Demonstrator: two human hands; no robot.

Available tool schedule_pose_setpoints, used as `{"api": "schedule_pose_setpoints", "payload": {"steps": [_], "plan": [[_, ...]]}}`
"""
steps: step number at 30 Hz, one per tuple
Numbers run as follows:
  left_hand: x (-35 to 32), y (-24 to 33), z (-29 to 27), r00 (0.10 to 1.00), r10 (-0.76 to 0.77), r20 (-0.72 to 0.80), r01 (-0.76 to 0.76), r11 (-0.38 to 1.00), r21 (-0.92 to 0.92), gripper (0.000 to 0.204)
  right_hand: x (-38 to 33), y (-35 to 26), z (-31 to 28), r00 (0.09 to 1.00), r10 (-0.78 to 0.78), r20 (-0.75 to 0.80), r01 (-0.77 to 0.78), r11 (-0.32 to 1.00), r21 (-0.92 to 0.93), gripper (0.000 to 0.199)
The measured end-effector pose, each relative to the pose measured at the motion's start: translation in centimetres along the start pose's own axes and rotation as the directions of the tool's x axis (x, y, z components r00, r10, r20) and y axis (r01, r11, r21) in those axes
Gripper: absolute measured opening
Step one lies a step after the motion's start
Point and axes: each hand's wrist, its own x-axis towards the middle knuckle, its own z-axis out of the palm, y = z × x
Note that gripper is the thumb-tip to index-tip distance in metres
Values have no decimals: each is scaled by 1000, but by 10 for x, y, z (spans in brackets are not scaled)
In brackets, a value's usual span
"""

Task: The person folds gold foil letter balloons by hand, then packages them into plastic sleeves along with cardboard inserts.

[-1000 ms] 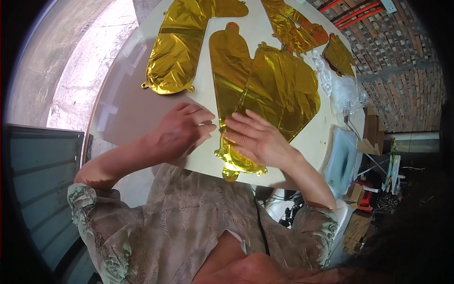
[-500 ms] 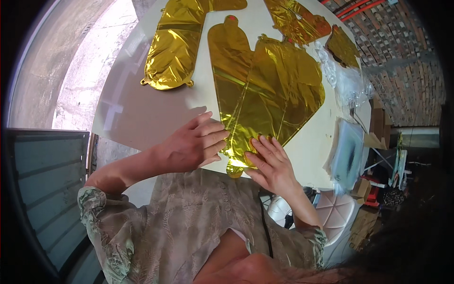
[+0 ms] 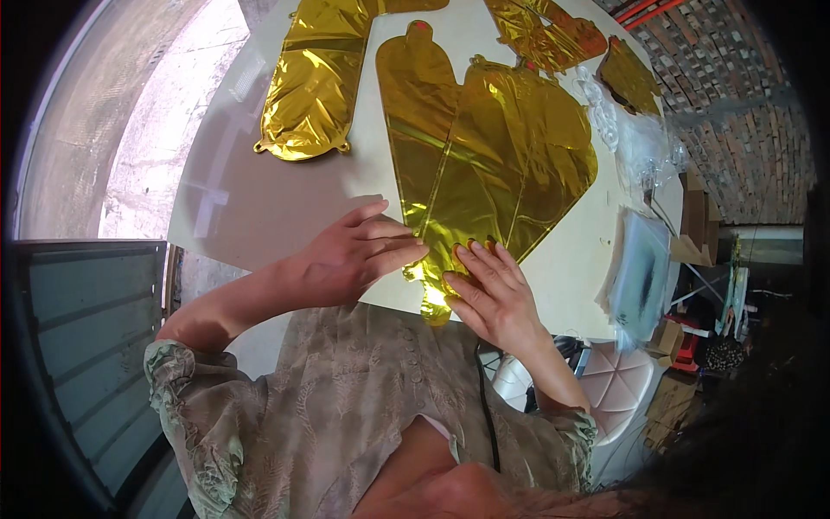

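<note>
Head view: the right hand [image 3: 500, 310] lies on the foil [image 3: 497, 164], fingers [image 3: 489, 268] slightly spread. The left hand [image 3: 346, 259] meets its edge, fingers together; whether pinching, I cannot tell.

No lettering, number, label, brand or sign can be read on anything in view.

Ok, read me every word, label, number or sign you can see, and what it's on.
No readable text anywhere.
Gold foil under the right hand: only a small red mark on its far tab, too small to make out.
Clear plastic sleeves: nothing legible.
</note>
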Motion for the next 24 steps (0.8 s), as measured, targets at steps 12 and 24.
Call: {"api": "schedule_pose_setpoints", "payload": {"steps": [12,24], "plan": [[14,4,-10,995,-64,73,60,996,59,53,11,-5,3,998,-55,-15,56,998,34,39],[18,0,-10,994,-96,54,91,991,98,42,17,-2,3,997,-62,-42,64,996,59,37]]}}
